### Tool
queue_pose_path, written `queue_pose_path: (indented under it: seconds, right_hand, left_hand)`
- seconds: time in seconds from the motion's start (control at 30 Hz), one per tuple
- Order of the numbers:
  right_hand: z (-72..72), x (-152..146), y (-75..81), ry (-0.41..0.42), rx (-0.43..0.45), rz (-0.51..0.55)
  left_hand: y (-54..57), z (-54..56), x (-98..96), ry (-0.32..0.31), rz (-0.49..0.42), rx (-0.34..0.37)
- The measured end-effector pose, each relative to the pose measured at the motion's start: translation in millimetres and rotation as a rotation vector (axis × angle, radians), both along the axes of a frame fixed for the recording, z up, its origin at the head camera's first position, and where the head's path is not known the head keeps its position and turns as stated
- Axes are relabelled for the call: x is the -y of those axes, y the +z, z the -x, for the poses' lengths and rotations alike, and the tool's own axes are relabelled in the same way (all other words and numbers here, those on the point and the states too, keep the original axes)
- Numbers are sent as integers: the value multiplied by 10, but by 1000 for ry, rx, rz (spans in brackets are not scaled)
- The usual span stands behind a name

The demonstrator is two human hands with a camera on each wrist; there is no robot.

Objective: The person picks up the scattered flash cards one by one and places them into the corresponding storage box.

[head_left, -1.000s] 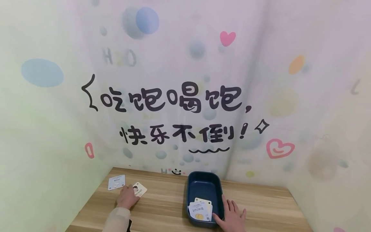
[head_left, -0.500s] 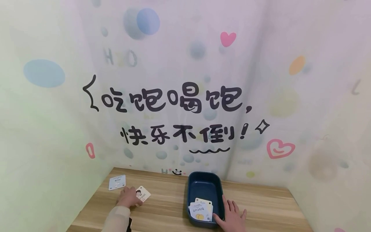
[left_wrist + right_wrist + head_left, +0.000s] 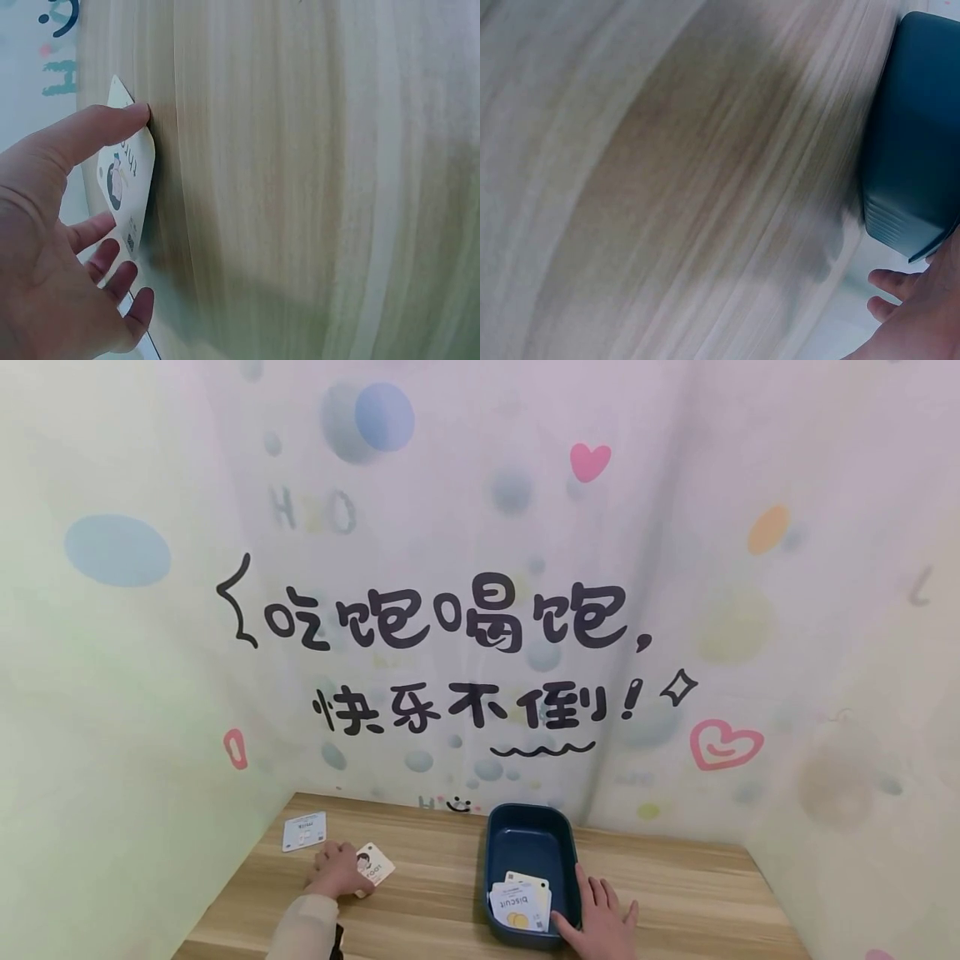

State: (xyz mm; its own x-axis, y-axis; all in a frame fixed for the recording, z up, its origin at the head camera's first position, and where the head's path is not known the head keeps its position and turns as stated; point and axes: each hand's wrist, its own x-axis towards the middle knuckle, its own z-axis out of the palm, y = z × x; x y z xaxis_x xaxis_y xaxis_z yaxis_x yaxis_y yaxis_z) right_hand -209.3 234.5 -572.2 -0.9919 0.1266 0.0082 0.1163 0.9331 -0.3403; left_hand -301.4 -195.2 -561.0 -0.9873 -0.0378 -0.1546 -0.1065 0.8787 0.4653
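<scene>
My left hand [image 3: 335,870] pinches a small cream card [image 3: 372,867] between thumb and index finger. A cartoon figure and a partly covered word are printed on this card [image 3: 126,176]. In the left wrist view its other fingers hang loosely bent, and a shadow lies beside the card; whether it is fully off the table I cannot tell. Against the right rim of a dark blue tray [image 3: 529,817] rests my right hand [image 3: 603,920], fingers spread outside and thumb over the near right corner. In the right wrist view the hand [image 3: 922,307] is partly cut off.
A pale blue milk card [image 3: 304,832] lies at the wooden table's [image 3: 427,893] far left. Inside the tray, a biscuit card [image 3: 521,906] overlaps a yellowish card [image 3: 527,879]. Printed curtain-like walls [image 3: 480,527] surround the table at the back and sides.
The cream card has slid slightly right and toward me with my left hand, away from the milk card. My right hand and the tray have kept their places.
</scene>
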Motion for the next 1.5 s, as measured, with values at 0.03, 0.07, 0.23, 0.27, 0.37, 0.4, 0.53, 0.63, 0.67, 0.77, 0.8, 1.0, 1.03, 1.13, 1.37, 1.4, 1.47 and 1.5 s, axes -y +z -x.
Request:
queue_pose_path:
  seconds: [0.03, 0.07, 0.23, 0.27, 0.37, 0.4, 0.53, 0.63, 0.67, 0.77, 0.8, 1.0, 1.03, 1.13, 1.37, 1.4, 1.47, 1.5]
  right_hand:
    - [-1, 0, 1, -1, -1, 2]
    - [-3, 2, 3, -1, -2, 4]
    - [-12, 13, 15, 4, 2, 2]
    - [-12, 13, 14, 4, 3, 1]
    - [-6, 7, 5, 2, 5, 2]
    - [-1, 3, -1, 4, 3, 0]
    - [21, -15, -32, 4, -1, -3]
    - [30, -22, -53, 5, -3, -6]
    - [33, -25, -61, 5, -4, -4]
    - [34, -28, -69, 7, -10, -1]
    - [34, -28, -71, 9, -12, 1]
    - [19, -18, -45, 12, -17, 9]
    - [17, -16, -37, 13, -17, 9]
    - [15, -7, -24, 11, -15, 6]
    - [8, 0, -23, 4, -15, -5]
    - [7, -1, -23, 3, -15, -5]
    - [6, -2, -22, 4, -15, -5]
    - [6, -3, -22, 4, -15, -3]
  left_hand:
    - [0, -2, -9, -7, -4, -9]
    - [0, -6, -19, -12, -12, -20]
    - [-2, -16, -92, -7, 3, -62]
    - [-2, -14, -111, -6, 2, -72]
    - [19, -5, -170, -10, 6, -103]
    - [30, 2, -190, -16, 4, -114]
    - [79, 30, -268, -37, -5, -165]
    - [120, 53, -340, -50, -32, -189]
    - [136, 60, -366, -55, -35, -199]
    - [181, 80, -453, -71, -51, -221]
    - [195, 83, -483, -79, -50, -231]
    - [277, 71, -692, -168, -55, -294]
    - [290, 67, -735, -186, -59, -304]
    - [326, 41, -868, -236, -84, -324]
    - [417, -36, -1152, -356, -92, -338]
    - [431, -49, -1189, -374, -91, -338]
    - [458, -77, -1261, -405, -91, -335]
    - [468, -90, -1298, -422, -95, -336]
